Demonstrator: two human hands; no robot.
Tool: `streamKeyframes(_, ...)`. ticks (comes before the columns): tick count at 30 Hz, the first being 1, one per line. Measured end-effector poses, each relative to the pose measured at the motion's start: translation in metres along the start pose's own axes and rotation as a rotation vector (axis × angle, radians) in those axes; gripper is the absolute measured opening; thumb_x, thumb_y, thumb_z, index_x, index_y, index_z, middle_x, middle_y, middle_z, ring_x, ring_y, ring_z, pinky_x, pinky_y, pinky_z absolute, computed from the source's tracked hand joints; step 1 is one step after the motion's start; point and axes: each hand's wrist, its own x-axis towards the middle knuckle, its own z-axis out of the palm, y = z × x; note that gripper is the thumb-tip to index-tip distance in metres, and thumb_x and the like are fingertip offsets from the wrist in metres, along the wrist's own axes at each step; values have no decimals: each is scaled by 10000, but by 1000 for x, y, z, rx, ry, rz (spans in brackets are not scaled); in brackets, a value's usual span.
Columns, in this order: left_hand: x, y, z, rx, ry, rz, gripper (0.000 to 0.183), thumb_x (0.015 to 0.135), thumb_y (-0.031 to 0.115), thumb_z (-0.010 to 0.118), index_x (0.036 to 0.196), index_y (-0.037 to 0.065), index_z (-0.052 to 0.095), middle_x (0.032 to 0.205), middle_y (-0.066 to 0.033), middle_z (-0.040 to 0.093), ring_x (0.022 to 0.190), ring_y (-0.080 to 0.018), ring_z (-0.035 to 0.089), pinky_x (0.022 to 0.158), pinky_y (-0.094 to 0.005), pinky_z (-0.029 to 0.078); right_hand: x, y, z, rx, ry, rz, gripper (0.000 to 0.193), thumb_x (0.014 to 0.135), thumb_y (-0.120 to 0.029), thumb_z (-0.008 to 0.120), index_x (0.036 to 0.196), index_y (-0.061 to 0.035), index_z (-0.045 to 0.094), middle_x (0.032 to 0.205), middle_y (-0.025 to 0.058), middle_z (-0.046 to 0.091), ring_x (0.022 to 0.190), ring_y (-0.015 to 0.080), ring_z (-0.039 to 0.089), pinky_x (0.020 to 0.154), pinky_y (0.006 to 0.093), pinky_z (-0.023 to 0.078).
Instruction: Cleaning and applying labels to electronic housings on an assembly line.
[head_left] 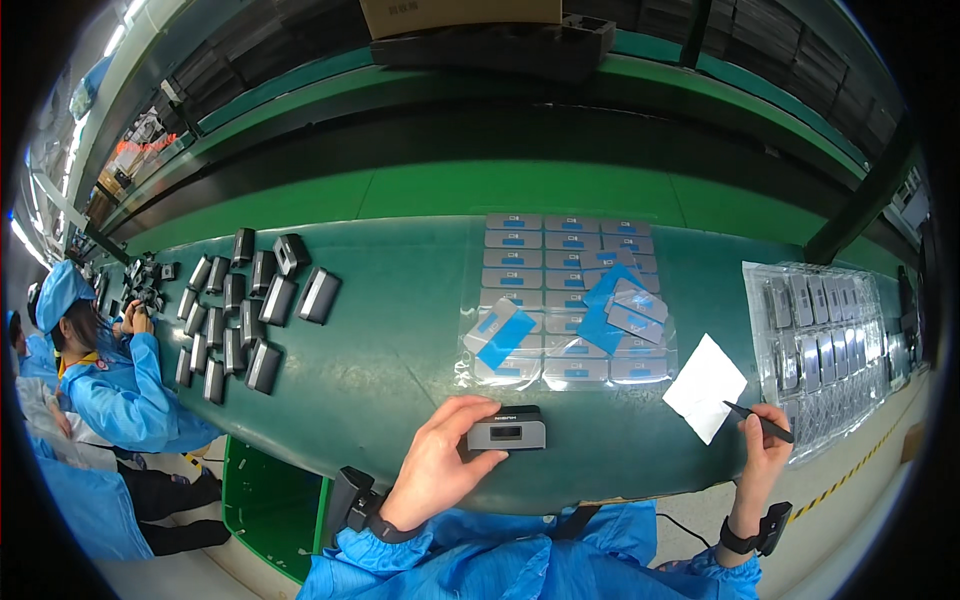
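My left hand (440, 462) has one block (507, 433) pinched at its left end, fingers over the top and thumb below its grey face. The block sits at the near edge of the bench (400, 345); I can't tell whether it rests there or is lifted slightly. I judge it light and stiff, its smooth casing a little slippery, and the dark window in its face easy to scratch. I'd take hold by the ends or the top and bottom edges, off the window.

My right hand (765, 445) pinches one pair of tweezers (765, 424), its tip at one white sheet (706, 380); whether the tips are parted I can't tell. The sheet looks thin and floppy, best taken by a corner.

Beyond the block, I count three columns of grey plates (572, 222), about eight rows each, some covered, so no exact total. Two blue films (506, 341) and at least three loose plates lie over them.

To the left stand about seventeen dark cases (318, 296). To the right, one clear tray (757, 345) holds dark parts (818, 300) in rows, too foreshortened to count.
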Motion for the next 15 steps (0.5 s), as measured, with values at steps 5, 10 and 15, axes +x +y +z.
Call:
streamKeyframes(5,1,1,-1,9,-2,-3,471,646,17,758,1093,3,609,1131,-118,597,1038,-281,595,876,-335,478,-1,-6,5,54,48,-74,177,879,-80,623,1006,7,535,938,58,575,803,97,567,752,213,460)
streamKeyframes(10,0,0,0,6,8,-9,467,647,21,758,1089,1,611,1128,-116,597,1030,-279,597,871,-336,479,-3,-13,12,39,27,-140,167,877,-69,623,997,2,532,930,55,577,806,96,572,749,213,465)
streamKeyframes(15,0,1,-1,12,15,-8,463,649,24,758,1088,0,609,1116,-116,600,1021,-275,600,866,-333,481,4,-9,7,51,77,-28,162,879,-98,624,973,-5,531,845,43,588,733,86,563,684,204,451)
